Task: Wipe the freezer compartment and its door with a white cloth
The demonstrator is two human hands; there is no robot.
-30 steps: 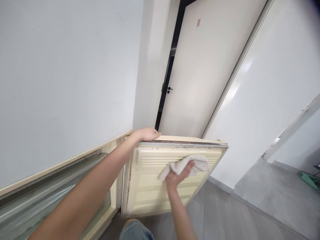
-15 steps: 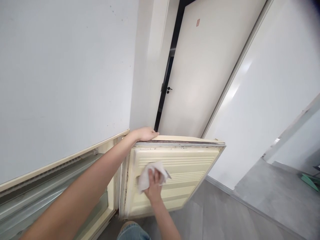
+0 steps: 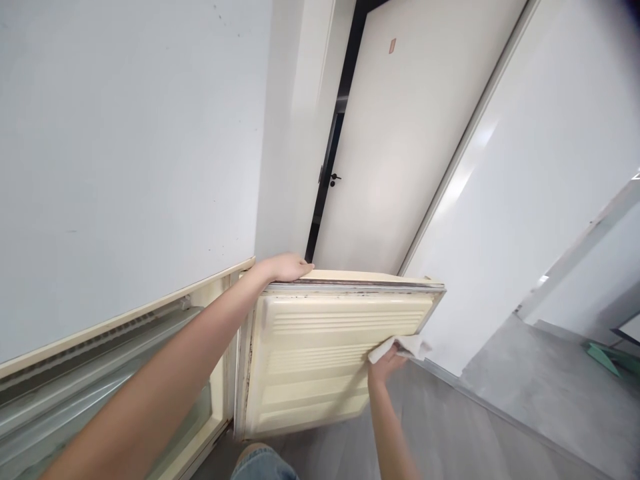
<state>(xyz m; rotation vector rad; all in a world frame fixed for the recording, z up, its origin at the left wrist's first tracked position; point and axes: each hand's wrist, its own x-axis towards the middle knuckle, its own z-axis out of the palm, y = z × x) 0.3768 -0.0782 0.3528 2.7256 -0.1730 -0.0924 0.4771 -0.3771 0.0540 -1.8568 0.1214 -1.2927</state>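
A cream fridge door (image 3: 310, 360) stands swung open in front of me, its ribbed inner side facing me. My left hand (image 3: 290, 267) rests on the door's top edge near the hinge corner, fingers curled over it. My right hand (image 3: 387, 363) holds a white cloth (image 3: 403, 347) pressed against the door's right edge, about halfway down. Dark specks line the door's seal along the top and left side.
The open fridge body (image 3: 150, 347) lies to the left against a grey wall. Behind the door is a white room door (image 3: 400, 147) with a black handle. Grey floor (image 3: 500, 413) extends to the right, with a green object (image 3: 613, 357) at far right.
My right hand has swept the cloth from the door's left side across to its right edge, after going leftward before that. My left hand stays on the top edge.
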